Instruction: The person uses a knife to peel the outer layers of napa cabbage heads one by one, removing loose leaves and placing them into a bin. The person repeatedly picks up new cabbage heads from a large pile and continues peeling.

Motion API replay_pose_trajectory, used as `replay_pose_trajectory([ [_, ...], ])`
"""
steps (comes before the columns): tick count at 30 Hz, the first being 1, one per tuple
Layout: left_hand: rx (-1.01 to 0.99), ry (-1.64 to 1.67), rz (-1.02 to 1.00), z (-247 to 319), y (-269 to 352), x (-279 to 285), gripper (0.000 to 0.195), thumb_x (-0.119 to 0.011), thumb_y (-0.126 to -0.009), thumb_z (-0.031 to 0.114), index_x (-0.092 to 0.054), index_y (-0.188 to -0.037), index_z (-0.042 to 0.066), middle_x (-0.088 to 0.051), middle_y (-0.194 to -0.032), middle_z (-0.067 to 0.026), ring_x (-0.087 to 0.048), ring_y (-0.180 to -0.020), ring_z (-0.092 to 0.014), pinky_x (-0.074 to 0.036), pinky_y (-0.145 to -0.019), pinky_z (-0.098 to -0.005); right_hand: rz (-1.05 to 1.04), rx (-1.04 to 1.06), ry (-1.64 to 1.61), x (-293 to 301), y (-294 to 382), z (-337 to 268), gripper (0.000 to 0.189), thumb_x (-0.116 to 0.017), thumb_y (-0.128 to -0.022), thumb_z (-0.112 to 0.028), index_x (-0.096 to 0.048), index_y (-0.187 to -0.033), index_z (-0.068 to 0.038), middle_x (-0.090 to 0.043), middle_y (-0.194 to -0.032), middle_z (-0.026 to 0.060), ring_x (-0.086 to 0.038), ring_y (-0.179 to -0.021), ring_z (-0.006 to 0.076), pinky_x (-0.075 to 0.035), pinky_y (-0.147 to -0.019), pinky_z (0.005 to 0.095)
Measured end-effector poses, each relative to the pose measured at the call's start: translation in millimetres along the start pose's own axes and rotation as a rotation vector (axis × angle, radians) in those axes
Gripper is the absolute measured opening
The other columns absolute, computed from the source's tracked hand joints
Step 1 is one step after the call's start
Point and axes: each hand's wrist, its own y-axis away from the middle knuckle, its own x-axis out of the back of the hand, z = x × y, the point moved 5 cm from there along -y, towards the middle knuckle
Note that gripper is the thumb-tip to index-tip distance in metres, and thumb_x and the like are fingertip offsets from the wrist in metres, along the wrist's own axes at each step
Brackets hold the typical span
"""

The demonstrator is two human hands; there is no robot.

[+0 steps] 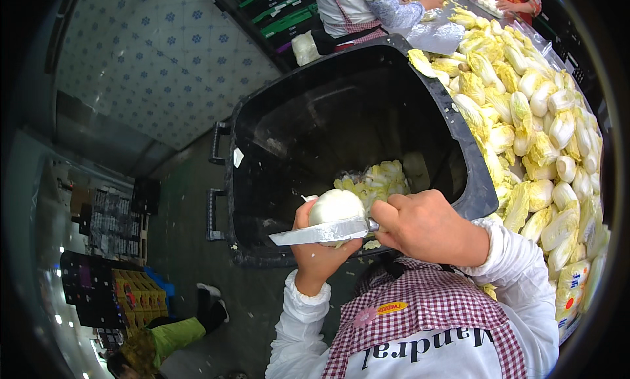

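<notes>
My left hand (pixel 320 258) grips a pale napa cabbage (pixel 337 206), its rounded white end turned upward. In my right hand (pixel 428 224) is the handle of a kitchen knife (pixel 320 231). The broad blade lies across the cabbage, its tip pointing left past my left hand; whether the edge has entered the cabbage I cannot tell. Both hands are over the near rim of a large black plastic bin (pixel 315 108). Cut yellow and white cabbage scraps (pixel 381 182) lie at the bottom of the bin.
Many trimmed napa cabbages (pixel 531 113) are heaped to the right of the bin. Co-workers (pixel 354 10) stand at the far end of the heap. Another person (pixel 172 334) is at lower left, near stacked crates (pixel 93 285). The bin's handles (pixel 215 214) stick out leftward.
</notes>
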Motion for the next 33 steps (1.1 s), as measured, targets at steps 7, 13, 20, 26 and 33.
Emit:
replay_pose_trajectory([
  [7, 0.016, -0.163, 0.024, 4, 1, 6, 0.084, -0.091, -0.056, 0.017, -0.045, -0.124, 0.001, -0.063, -0.106, -0.0130, -0.065, -0.096, -0.023, -0.053, -0.082, -0.0336, 0.034, -0.061, 0.120, -12, 1, 29, 0.018, -0.064, -0.078, -0.014, -0.050, -0.085, -0.004, -0.056, -0.061, 0.0097, -0.059, -0.052, 0.0276, -0.046, -0.046, 0.0373],
  [13, -0.106, -0.127, 0.192, 16, -7, 10, 0.078, -0.091, -0.056, 0.020, -0.048, -0.117, 0.001, -0.065, -0.104, -0.0155, -0.067, -0.093, -0.026, -0.055, -0.077, -0.0355, -0.021, -0.319, 0.359, -10, 19, 110, 0.016, -0.062, -0.083, -0.014, -0.049, -0.083, -0.004, -0.058, -0.063, 0.0117, -0.061, -0.056, 0.0315, -0.047, -0.050, 0.0390],
  [20, 0.178, 0.211, 0.049, -1, -19, -19, 0.082, -0.095, -0.056, 0.022, -0.046, -0.118, 0.001, -0.062, -0.106, -0.0108, -0.062, -0.095, -0.020, -0.051, -0.081, -0.0334, 0.196, -0.210, -0.535, -9, -5, 51, 0.036, -0.073, -0.081, -0.026, -0.058, -0.103, -0.002, -0.062, -0.085, 0.0161, -0.063, -0.075, 0.0330, -0.050, -0.065, 0.0378],
  [26, 0.110, 0.178, -0.099, -6, -19, -45, 0.092, -0.095, -0.055, 0.028, -0.039, -0.124, 0.003, -0.055, -0.116, -0.0123, -0.057, -0.105, -0.021, -0.048, -0.088, -0.0357, 0.232, -0.327, -0.561, -18, -6, 60, 0.045, -0.079, -0.073, -0.021, -0.060, -0.108, 0.001, -0.065, -0.088, 0.0130, -0.066, -0.076, 0.0216, -0.052, -0.068, 0.0313],
  [33, 0.134, 0.394, -0.010, -14, -20, -50, 0.090, -0.093, -0.059, 0.028, -0.037, -0.126, 0.005, -0.052, -0.116, -0.0095, -0.055, -0.105, -0.019, -0.047, -0.089, -0.0337, 0.373, -0.297, -0.359, -18, -2, 62, 0.040, -0.068, -0.068, -0.010, -0.059, -0.106, 0.000, -0.063, -0.080, 0.0146, -0.065, -0.069, 0.0253, -0.051, -0.062, 0.0323],
])
